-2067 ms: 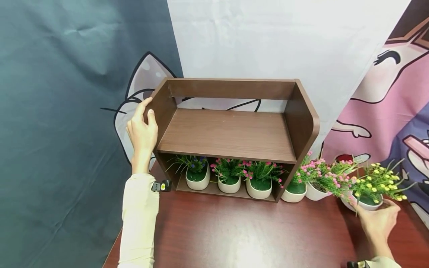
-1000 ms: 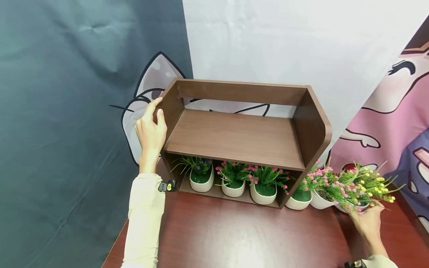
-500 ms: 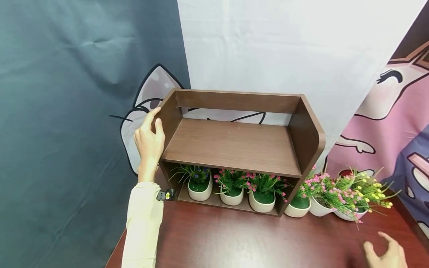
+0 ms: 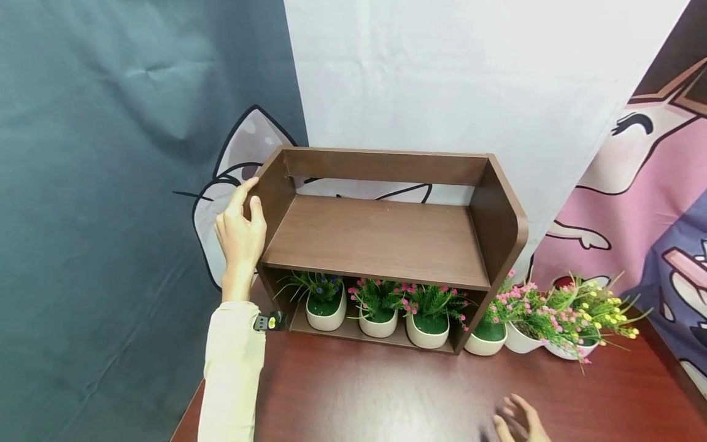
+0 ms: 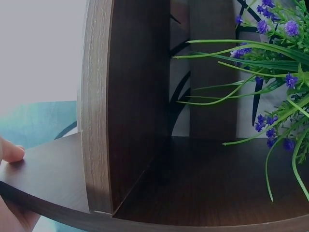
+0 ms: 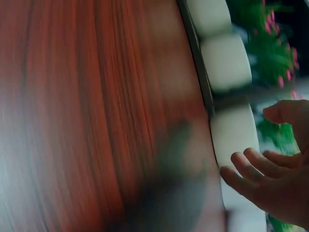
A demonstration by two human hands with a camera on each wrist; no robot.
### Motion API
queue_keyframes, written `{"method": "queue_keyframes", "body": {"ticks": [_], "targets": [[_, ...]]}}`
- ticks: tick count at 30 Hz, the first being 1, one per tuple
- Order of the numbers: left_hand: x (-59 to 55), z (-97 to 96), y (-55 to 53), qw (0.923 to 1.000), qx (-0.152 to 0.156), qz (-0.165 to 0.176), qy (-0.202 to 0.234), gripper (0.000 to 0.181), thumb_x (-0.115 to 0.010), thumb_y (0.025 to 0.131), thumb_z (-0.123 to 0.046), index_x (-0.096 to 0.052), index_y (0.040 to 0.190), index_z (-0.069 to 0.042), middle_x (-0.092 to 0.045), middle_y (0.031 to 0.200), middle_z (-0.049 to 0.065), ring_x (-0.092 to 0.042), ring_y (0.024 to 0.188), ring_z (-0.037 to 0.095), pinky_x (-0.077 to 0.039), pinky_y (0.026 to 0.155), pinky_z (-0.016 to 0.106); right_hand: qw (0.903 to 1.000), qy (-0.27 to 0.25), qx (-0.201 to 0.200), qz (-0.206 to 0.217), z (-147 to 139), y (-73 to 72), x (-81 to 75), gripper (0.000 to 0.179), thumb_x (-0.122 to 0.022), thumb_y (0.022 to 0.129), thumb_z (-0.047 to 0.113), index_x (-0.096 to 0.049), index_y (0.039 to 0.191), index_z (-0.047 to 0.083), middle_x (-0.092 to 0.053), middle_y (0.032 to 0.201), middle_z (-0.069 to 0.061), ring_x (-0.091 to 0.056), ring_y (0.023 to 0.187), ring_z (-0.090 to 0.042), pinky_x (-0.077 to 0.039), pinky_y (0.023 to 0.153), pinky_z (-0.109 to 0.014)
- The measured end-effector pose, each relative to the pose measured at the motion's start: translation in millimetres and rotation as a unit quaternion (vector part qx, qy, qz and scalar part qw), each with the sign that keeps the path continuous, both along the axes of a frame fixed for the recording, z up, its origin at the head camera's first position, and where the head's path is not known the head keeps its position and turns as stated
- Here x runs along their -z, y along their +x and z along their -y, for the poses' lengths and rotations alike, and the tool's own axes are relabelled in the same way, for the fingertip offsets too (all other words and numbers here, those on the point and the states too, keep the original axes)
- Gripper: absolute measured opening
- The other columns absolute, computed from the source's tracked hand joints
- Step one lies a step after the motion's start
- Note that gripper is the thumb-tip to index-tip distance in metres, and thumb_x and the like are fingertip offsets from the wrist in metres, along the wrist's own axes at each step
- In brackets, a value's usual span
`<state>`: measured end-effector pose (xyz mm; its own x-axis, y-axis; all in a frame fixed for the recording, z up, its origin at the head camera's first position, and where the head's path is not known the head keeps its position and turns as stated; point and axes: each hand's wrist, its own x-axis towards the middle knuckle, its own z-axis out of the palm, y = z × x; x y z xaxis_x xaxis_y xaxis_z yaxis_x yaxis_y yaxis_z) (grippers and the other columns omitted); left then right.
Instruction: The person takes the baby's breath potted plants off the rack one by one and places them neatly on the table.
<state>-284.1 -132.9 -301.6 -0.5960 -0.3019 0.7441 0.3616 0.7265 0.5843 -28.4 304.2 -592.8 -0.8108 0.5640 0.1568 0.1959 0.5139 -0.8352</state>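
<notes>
A brown two-tier shelf [image 4: 381,236] stands against the back cloth. My left hand [image 4: 240,232] grips the upper part of its left side panel, thumb on the inner face. In the lower tier sit a potted plant with blue-purple flowers [image 4: 324,310] and two with pink flowers [image 4: 377,318] [image 4: 428,328]. Outside the right panel stand a cream pot [image 4: 485,341], a white pot with pink flowers [image 4: 521,339] and a yellow-flowered potted plant [image 4: 602,316]. My right hand [image 4: 521,422] is above the table front, fingers loosely bent, holding nothing; the frame cuts it off.
The upper tier has raised side panels and a back rail [image 4: 386,164]. Reddish-brown table top [image 4: 353,393] stretches in front of the shelf. A grey-green cloth [image 4: 110,215] hangs at the left, a printed pink one [image 4: 618,215] at the right.
The yellow-flowered potted plant has moved left beside the pink-flowered one. My right hand has let go of it and drawn back, toward the front and left. The left hand keeps its grip.
</notes>
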Motion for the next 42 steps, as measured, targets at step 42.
{"method": "queue_keyframes", "body": {"ticks": [42], "targets": [[-2.1, -1.8, -1.5, 0.9998, 0.0, 0.018, -0.002, 0.033, -0.048, 0.084, -0.02, -0.055, 0.113, -0.034, -0.059, 0.107, -0.007, -0.033, 0.044, 0.023, -0.028, 0.052, 0.033, 0.9945, -0.023, 0.06, -0.083, 138, -132.3, -46.3, 0.086, -0.079, 0.054, 0.035, -0.034, 0.12, 0.001, -0.042, 0.111, -0.018, -0.041, 0.101, -0.031, -0.029, 0.085, -0.041]]}}
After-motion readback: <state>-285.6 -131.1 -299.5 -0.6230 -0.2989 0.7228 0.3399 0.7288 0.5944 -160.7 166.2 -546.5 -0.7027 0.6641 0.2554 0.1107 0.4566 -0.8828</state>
